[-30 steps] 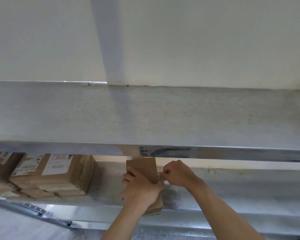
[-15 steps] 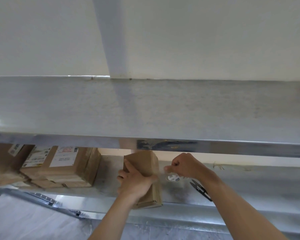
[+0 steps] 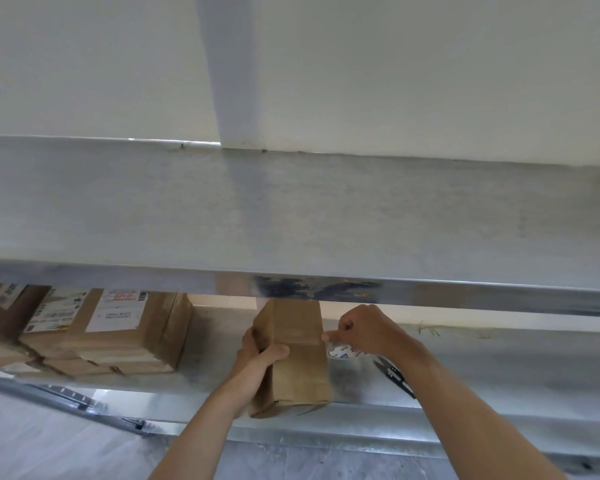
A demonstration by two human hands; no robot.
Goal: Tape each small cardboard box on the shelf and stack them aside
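A small brown cardboard box (image 3: 298,355) stands on the lower metal shelf (image 3: 499,375), its top partly hidden by the upper shelf's edge. My left hand (image 3: 258,358) grips its left side, thumb across the front. My right hand (image 3: 368,329) is at the box's right edge, with fingers curled and the fingertips pinched together against a strip of clear tape on the box face. A tape roll (image 3: 343,355) lies just behind the box, mostly hidden under my right hand.
A stack of labelled cardboard boxes (image 3: 118,334) fills the shelf's left. Black snips (image 3: 395,374) lie on the shelf right of the tape roll. The upper shelf (image 3: 291,216) overhangs the work area. A grey floor lies below.
The box has turned and sits nearer the shelf's front. My left hand shifted from the box's face to its left side. My right hand moved back in from the right to the box's edge.
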